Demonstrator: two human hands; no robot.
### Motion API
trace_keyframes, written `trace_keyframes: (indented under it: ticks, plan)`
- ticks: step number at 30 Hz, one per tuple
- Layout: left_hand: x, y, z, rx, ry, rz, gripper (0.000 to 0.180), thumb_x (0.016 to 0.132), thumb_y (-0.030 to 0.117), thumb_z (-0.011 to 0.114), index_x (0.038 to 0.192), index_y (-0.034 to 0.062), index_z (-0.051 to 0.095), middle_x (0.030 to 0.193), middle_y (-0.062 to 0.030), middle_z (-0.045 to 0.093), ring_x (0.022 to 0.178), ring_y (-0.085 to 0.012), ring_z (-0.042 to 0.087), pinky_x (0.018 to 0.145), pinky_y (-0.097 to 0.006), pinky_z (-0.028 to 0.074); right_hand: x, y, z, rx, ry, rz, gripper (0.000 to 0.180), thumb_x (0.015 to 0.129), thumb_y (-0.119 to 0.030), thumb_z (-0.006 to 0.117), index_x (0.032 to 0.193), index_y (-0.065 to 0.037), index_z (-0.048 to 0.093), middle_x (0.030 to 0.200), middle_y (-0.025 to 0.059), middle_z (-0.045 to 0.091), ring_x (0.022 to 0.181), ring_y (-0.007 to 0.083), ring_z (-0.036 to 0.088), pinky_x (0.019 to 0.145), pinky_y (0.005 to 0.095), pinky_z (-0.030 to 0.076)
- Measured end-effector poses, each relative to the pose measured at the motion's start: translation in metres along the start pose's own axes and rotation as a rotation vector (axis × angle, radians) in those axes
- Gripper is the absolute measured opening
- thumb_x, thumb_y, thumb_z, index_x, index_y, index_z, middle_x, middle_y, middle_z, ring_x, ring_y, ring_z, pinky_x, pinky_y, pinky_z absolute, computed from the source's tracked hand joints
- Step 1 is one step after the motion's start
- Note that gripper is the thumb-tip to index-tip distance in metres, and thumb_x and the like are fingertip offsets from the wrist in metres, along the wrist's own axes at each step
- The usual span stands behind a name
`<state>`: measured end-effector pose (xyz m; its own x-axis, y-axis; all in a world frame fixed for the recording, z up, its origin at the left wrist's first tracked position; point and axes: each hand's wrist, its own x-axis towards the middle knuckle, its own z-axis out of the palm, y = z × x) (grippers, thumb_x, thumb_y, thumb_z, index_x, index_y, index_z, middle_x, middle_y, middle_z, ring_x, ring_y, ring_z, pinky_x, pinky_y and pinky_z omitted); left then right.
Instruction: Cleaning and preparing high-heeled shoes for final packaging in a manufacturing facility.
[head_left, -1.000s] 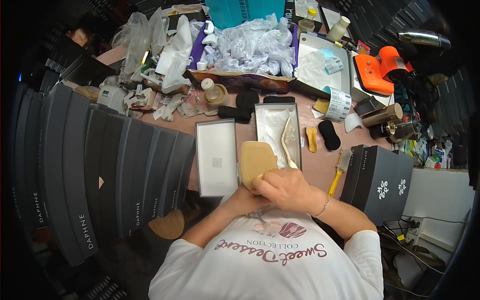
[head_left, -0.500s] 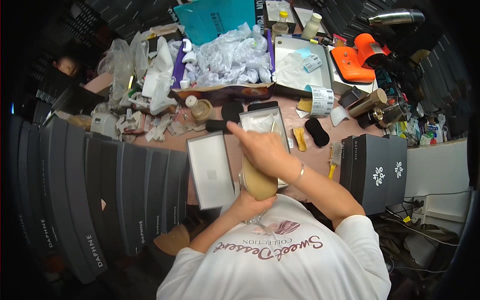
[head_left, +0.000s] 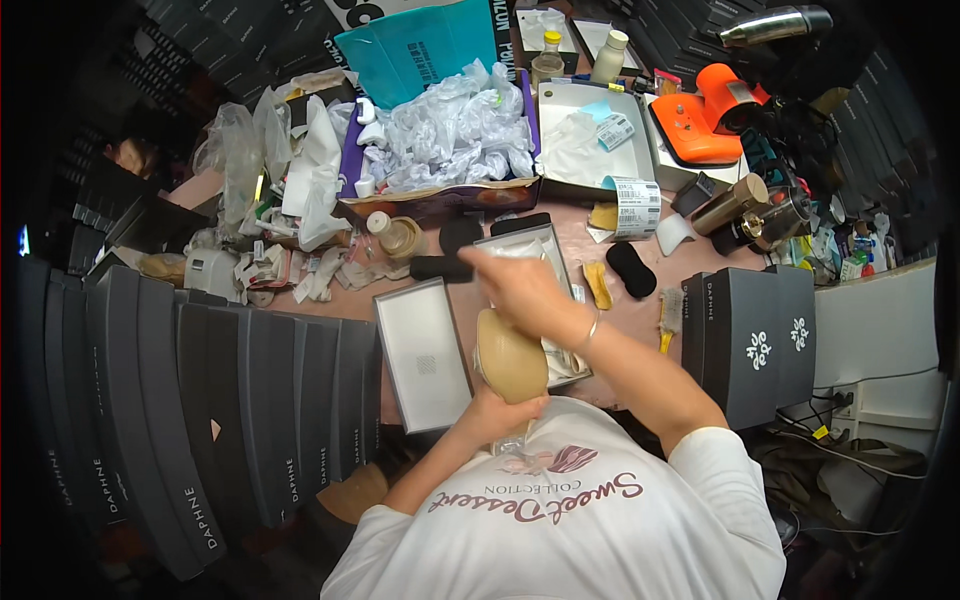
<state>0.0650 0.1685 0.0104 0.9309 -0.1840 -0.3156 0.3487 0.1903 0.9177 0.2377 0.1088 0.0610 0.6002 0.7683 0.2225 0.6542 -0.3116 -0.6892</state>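
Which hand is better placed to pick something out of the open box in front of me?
Probably the right hand. It is stretched out over the open box on the table, with nothing clearly in it. The left hand sits close to the body, gripping the tan pad.

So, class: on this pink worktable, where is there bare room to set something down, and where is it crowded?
Bare pink table shows between the black oval pad and the black boxes, and a strip left of the open grey lid. Crowded: the scraps at left and the tissue-filled box behind.
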Motion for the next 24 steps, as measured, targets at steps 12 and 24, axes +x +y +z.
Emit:
trace_keyframes:
  ticks: [12,24]
  plan:
    - [-0.005,0.035,-0.008,-0.257,0.004,0.170,0.089,0.076,-0.004,0.070,0.148,0.0020,0.017,0.091,-0.0052,0.061,0.087,-0.0130,0.059,0.076,-0.028,0.049,-0.100,0.082,0.014,1.210,0.141,0.814,0.029,0.094,-0.015,0.054,0.121,-0.004,0.056,0.090,0.0005,0.063,0.075,0.0057,0.058,0.064,0.0200,0.047]
    - [-0.012,-0.038,-0.125,0.981,0.638,-0.191,0.039,0.084,0.016,0.068,0.115,-0.0048,0.057,0.101,-0.0181,0.067,0.086,-0.0199,0.066,0.076,-0.030,0.052,-0.120,0.103,0.069,-0.399,-0.379,0.530,0.023,0.083,-0.016,0.059,0.100,-0.001,0.062,0.079,0.0187,0.068,0.074,0.0346,0.068,0.064,0.0425,0.054]
